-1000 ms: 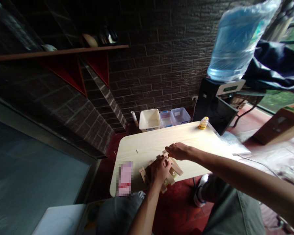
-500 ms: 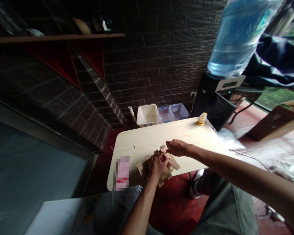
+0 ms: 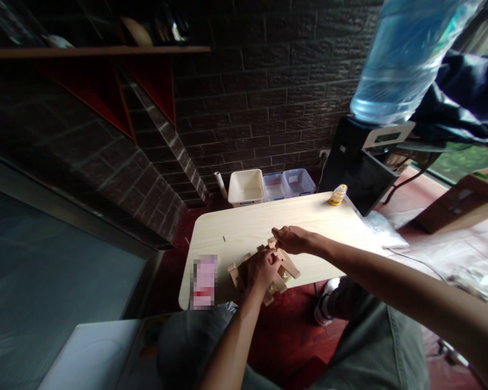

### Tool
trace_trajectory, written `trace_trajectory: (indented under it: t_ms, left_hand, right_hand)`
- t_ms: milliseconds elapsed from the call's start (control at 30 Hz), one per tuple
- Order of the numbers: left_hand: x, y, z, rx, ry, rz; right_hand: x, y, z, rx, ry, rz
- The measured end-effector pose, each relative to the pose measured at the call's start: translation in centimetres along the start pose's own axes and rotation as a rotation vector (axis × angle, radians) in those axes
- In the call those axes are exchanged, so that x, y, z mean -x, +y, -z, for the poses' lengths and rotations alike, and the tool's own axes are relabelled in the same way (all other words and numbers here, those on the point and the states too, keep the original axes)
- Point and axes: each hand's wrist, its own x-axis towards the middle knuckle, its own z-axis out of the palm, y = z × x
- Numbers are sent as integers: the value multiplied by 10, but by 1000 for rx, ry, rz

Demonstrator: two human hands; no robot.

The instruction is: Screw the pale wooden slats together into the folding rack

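Observation:
A wooden assembly of slats and blocks [image 3: 291, 265] lies at the table's near edge, partly overhanging it. Pale yellowish, see-through parts show between its slats. My left hand [image 3: 263, 266] presses over the middle of the assembly, fingers bent around its wood and holding it. At the far end, my right hand [image 3: 293, 239] is closed in a fist against the wood. Whatever sits inside that fist is too small and covered to name. Both hands hide much of the assembly.
On the pale table [image 3: 244, 225] are a small dark rod [image 3: 224, 238], a blurred pink item [image 3: 204, 281] and a clear bottle with yellow ends [image 3: 338, 195]. Behind stand a cream bin [image 3: 246, 187] and clear bins [image 3: 299, 182]. A water dispenser [image 3: 350, 162] stands at right.
My right fist has shifted slightly away and to the left over the far end of the assembly. The left hand keeps its place on the wood. The view has tilted a little.

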Motion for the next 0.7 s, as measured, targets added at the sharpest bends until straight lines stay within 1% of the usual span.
trace_trajectory:
  t_ms: [67, 133, 267, 333, 433, 567, 700]
  left_hand:
    - [0, -1, -1, 5, 3, -4]
    - [0, -2, -2, 22, 37, -29]
    - [2, -6, -4, 20, 71, -74]
    - [2, -7, -4, 7, 66, -88]
    - [2, -7, -3, -1, 44, -64]
    - [1, -5, -1, 2, 29, -45]
    - [0, -5, 1, 20, 9, -44]
  right_hand:
    - [0, 0, 2, -25, 4, -54]
    - [2, -1, 4, -42, -1, -76]
    - [6, 1, 6, -48, -15, -38]
    - [8, 4, 8, -40, -4, 14]
    - [11, 6, 9, -33, 20, 79]
    - [9, 2, 7, -26, 22, 67]
    - [3, -2, -1, 24, 8, 36]
